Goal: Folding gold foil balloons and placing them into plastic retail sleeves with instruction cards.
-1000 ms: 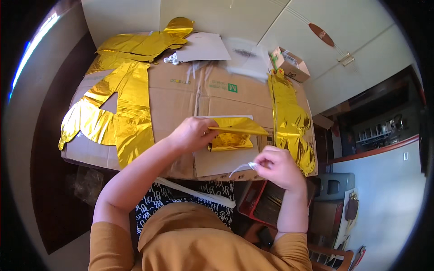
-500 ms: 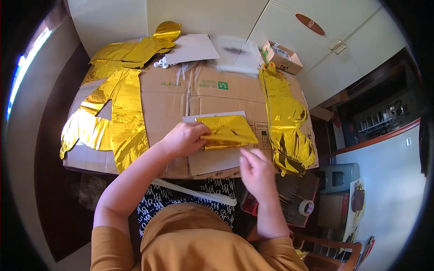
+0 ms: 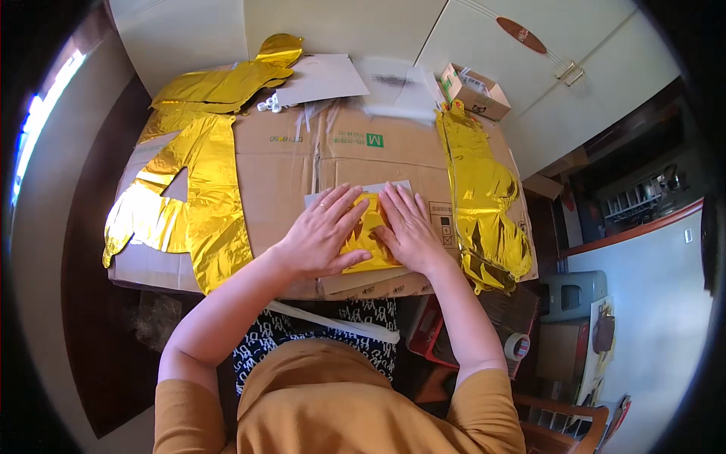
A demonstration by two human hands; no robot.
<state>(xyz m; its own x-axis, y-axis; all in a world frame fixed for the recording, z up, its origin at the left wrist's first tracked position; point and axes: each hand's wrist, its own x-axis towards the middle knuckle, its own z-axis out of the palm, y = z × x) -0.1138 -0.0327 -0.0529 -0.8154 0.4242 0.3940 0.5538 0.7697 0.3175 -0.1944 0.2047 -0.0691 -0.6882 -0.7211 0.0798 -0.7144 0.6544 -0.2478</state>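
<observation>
A folded gold foil balloon (image 3: 364,236) lies on a pale card (image 3: 340,285) in the middle of the cardboard sheet. My left hand (image 3: 324,233) rests flat on its left part, fingers stretched out and pointing away. Across its right part lies my right hand (image 3: 411,229), also flat with the fingers extended. Between my hands a strip of creased foil shows; the rest is hidden under the palms. To the left lies a flat gold letter-A balloon (image 3: 212,181). On the right a long gold foil balloon (image 3: 484,197) is spread out lengthwise.
Cardboard (image 3: 280,166) covers the work surface. At the back are more gold foil (image 3: 219,85), a white sheet (image 3: 321,78), small white pieces (image 3: 270,104) and a small open box (image 3: 475,92). A tape roll (image 3: 516,346) sits below the right edge, near a wooden chair (image 3: 563,424).
Both hands have come down flat onto the foil. Before, the left pinched its left side and the right hovered off its near right corner. The raised foil flap now lies down.
</observation>
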